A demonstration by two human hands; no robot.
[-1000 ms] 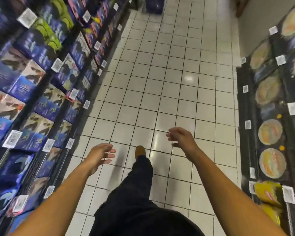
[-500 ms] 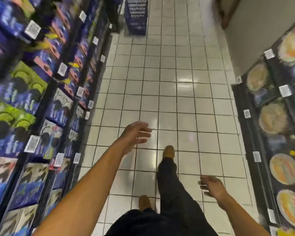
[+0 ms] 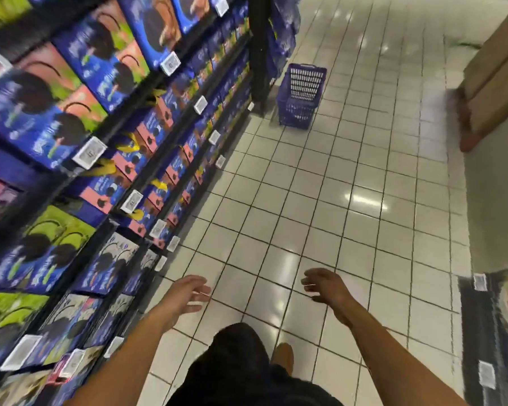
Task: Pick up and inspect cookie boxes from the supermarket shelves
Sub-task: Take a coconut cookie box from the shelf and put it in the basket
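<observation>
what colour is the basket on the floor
Purple, a deep blue-violet; the basket shows in the head view.

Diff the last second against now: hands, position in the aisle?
The person walked up the aisle: the purple basket is nearer. The right hand, down by the leg half a second ago, swung forward level with the left hand. Both still hold nothing; cookie boxes untouched.

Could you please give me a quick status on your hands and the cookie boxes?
Left hand and right hand open, empty. Cookie boxes on left shelves, untouched. Purple basket on floor ahead.
</observation>
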